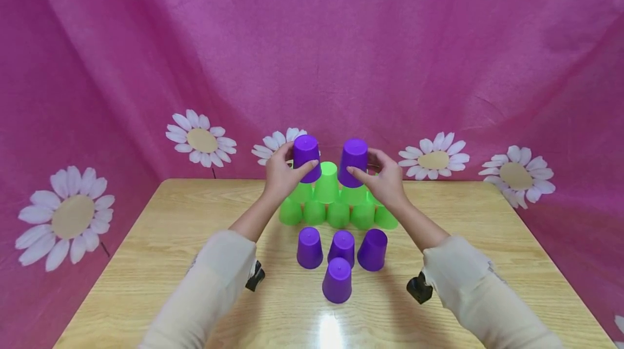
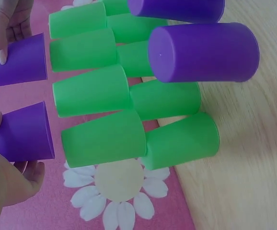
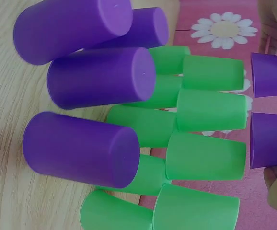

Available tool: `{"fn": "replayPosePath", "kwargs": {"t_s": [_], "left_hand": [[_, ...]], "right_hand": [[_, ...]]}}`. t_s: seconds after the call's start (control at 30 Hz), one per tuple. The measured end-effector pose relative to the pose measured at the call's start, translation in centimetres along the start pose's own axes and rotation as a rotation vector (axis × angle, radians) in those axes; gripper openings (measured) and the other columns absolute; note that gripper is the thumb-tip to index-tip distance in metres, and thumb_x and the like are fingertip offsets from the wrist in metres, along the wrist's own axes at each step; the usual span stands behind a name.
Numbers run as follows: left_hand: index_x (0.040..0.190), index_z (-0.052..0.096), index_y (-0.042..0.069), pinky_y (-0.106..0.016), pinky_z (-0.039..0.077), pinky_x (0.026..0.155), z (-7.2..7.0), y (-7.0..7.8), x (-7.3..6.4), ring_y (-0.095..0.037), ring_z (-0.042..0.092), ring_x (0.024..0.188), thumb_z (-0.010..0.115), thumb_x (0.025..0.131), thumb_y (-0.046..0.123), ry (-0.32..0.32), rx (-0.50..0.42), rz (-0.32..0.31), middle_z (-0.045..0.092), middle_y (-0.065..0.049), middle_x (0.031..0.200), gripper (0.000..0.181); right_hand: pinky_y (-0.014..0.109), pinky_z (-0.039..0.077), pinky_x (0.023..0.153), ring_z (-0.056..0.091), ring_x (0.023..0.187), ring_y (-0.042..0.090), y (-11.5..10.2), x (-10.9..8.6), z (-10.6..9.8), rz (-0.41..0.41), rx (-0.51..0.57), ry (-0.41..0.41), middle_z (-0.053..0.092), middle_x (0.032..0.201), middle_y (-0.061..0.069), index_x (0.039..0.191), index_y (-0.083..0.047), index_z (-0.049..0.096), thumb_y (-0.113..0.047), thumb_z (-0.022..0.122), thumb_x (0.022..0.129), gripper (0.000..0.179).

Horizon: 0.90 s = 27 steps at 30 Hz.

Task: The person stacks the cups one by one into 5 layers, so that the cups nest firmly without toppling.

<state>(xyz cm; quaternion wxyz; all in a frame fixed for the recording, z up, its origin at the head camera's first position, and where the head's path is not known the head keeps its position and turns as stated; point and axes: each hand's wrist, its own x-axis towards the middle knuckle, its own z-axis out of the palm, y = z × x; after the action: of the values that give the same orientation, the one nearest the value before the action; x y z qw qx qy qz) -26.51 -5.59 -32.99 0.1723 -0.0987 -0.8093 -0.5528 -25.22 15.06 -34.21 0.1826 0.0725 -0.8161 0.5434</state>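
Note:
My left hand (image 1: 283, 174) grips an upside-down purple cup (image 1: 305, 155), with the thumb across its near side. Level with it, a second inverted purple cup (image 1: 353, 158) is held by my right hand (image 1: 388, 178). Both cups hang apart from each other, high over the two-level stack of green cups (image 1: 338, 214). In the left wrist view, the left-hand cup (image 2: 24, 134) has its wide rim facing the green stack's upper level. The right wrist view shows the right-hand cup (image 3: 271, 140) likewise just beyond the upper green cups (image 3: 206, 155).
Nearer me on the wooden table (image 1: 185, 262), three inverted purple cups stand in a row, among them the left one (image 1: 309, 249) and the right one (image 1: 372, 250). Another purple cup (image 1: 337, 281) stands in front. A pink flowered cloth (image 1: 341, 67) hangs behind the table.

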Motion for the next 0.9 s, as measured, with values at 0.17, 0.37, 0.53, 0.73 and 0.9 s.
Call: {"fn": "replayPosePath", "kwargs": {"t_s": [0.17,0.37,0.53,0.73,0.9], "left_hand": [[0.120,0.055,-0.005,-0.041,0.051,0.088,0.3,0.0,0.5,-0.033,0.062,0.100,0.076,0.074,0.011,0.000,0.012,0.023,0.065,-0.024,0.107,0.053],[0.120,0.055,-0.005,-0.042,0.051,0.089,0.7,0.1,0.8,-0.033,0.062,0.099,0.076,0.073,0.012,0.005,0.021,0.011,0.065,-0.024,0.107,0.054],[0.120,0.056,-0.004,-0.042,0.051,0.088,1.1,0.0,1.1,-0.034,0.062,0.098,0.076,0.074,0.013,0.031,0.031,-0.017,0.065,-0.025,0.105,0.053],[0.117,0.057,-0.006,-0.046,0.051,0.088,1.4,-0.4,1.3,-0.036,0.062,0.096,0.075,0.074,0.010,0.061,0.012,-0.025,0.065,-0.026,0.103,0.050],[0.118,0.057,-0.006,-0.046,0.051,0.088,1.8,-0.7,1.5,-0.036,0.061,0.096,0.076,0.074,0.011,0.052,0.006,-0.032,0.065,-0.026,0.104,0.051]], "right_hand": [[0.043,0.052,0.089,0.061,0.104,0.036,0.0,0.5,0.2,0.007,-0.010,-0.009,0.062,0.112,0.028,0.121,0.008,0.053,-0.007,0.073,0.077,0.051],[0.041,0.052,0.090,0.061,0.104,0.036,-0.1,1.2,0.4,0.022,0.020,0.036,0.062,0.111,0.028,0.120,0.007,0.054,-0.007,0.073,0.076,0.050],[0.040,0.052,0.091,0.061,0.104,0.035,0.1,1.7,1.1,0.045,0.038,0.066,0.062,0.112,0.028,0.120,0.007,0.054,-0.007,0.073,0.076,0.050],[0.039,0.052,0.092,0.061,0.106,0.035,0.3,2.2,1.8,0.055,0.063,0.069,0.062,0.113,0.027,0.120,0.007,0.054,-0.010,0.074,0.076,0.051],[0.040,0.051,0.092,0.060,0.106,0.036,0.5,2.4,2.0,0.060,0.062,0.073,0.061,0.113,0.028,0.121,0.007,0.054,-0.010,0.074,0.077,0.052]]}}
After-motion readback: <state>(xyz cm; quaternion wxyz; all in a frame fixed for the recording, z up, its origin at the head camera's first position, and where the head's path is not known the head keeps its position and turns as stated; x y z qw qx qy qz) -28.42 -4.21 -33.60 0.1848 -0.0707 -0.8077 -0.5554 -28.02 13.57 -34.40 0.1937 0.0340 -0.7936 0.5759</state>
